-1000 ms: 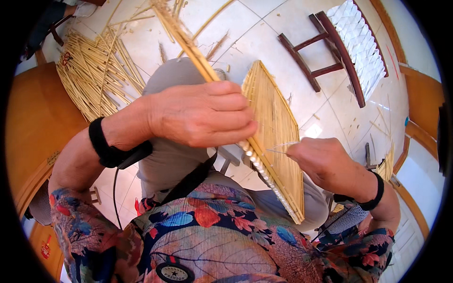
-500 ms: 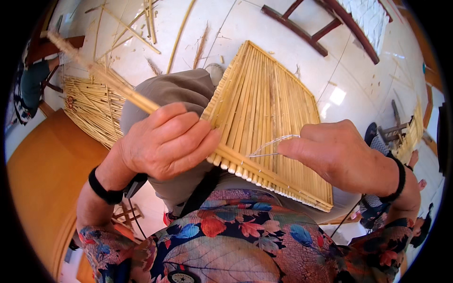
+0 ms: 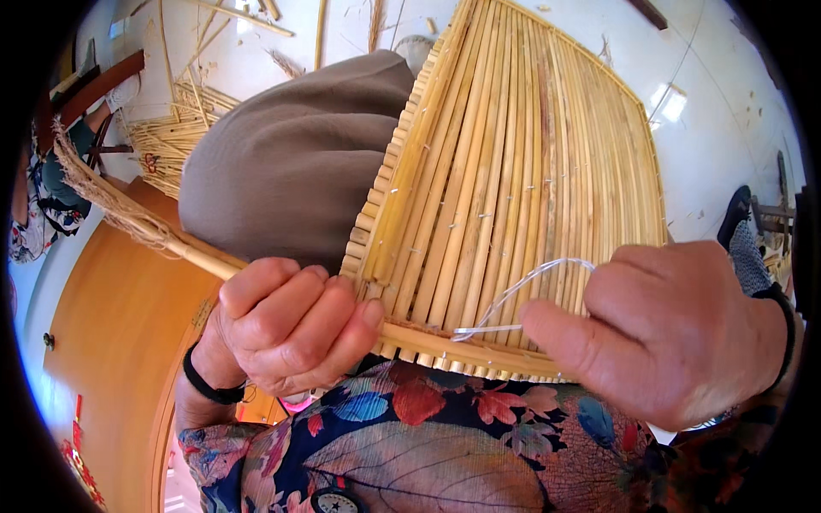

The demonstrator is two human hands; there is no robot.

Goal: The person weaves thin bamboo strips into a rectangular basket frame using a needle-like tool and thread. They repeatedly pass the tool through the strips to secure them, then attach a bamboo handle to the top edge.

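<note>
Left-hand fingers (image 3: 299, 323) curl tightly round a reed (image 3: 208, 263); I see the right hand (image 3: 654, 333) pinch a needle (image 3: 492, 329) trailing white thread (image 3: 536, 271) over the mat (image 3: 505, 171) beside the left knee (image 3: 282, 162)

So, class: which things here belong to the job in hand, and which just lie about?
Belongs:
stalk panel
tufted stalk in the left hand
white thread at the right hand

Lying about:
stalk pile, perhaps spare material
loose feathery tuft
</note>
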